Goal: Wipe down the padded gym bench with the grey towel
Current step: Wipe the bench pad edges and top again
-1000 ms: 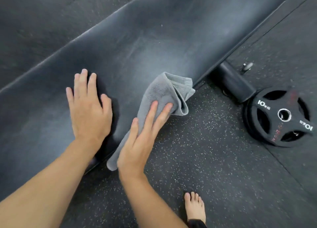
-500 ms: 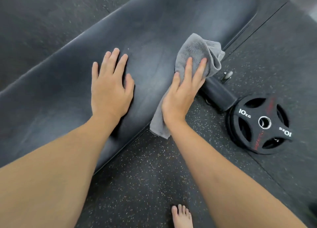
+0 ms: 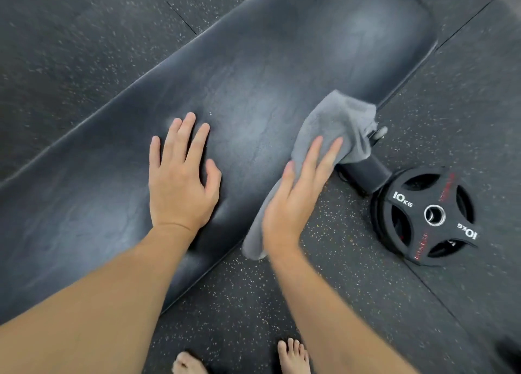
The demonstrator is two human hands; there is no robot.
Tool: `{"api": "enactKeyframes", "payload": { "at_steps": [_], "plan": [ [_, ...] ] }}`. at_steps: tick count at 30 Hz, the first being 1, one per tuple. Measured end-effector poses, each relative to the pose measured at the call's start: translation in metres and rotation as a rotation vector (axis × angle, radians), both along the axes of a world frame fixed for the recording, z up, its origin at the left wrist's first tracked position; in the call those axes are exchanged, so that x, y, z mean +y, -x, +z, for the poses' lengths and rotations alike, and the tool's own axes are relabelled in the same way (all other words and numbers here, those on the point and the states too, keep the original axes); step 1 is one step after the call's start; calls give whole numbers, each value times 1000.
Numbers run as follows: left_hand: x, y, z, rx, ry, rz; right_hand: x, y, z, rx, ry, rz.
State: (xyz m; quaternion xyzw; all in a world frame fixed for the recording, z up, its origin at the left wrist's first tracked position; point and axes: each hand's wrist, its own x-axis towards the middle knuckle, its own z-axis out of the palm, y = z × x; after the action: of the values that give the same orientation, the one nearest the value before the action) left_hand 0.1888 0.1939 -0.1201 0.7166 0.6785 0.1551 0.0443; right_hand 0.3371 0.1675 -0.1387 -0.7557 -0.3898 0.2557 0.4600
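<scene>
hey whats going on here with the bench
A person is wiping a long black padded gym bench with a crumpled grey towel. The right hand presses the towel flat along the bench's near edge, while the left hand rests open on the pad. A black 10 kg weight plate lies on the floor.

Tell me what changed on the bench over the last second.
The right hand pushed the grey towel along the near edge of the bench toward its rounded far end, closer to the 10 kg weight plate. The left hand also shifted that way along the pad. Unchanged: left palm flat on the pad, right hand flat on the towel, plate on the floor beside the bench foot.
</scene>
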Motion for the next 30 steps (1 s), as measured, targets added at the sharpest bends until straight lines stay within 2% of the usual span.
{"api": "enactKeyframes", "payload": {
  "at_steps": [3, 14, 18, 21, 25, 30],
  "plan": [
    [0, 0, 1, 2, 13, -3, -34, 34, 7, 2, 43, 72],
    [8, -3, 8, 95, 52, -6, -24, 36, 14, -70, 169, 32],
    [75, -30, 23, -8, -9, -38, -24, 38, 20, -52, 194, 23],
    [119, -58, 17, -31, 74, -85, -24, 35, 19, -47, 184, 38],
    [129, -68, 1, 54, 145, -24, 4, 4, 17, -26, 139, 22],
    [129, -70, 4, 73, 145, -16, 91, -85, 15, -73, 87, -26]
  ]
}}
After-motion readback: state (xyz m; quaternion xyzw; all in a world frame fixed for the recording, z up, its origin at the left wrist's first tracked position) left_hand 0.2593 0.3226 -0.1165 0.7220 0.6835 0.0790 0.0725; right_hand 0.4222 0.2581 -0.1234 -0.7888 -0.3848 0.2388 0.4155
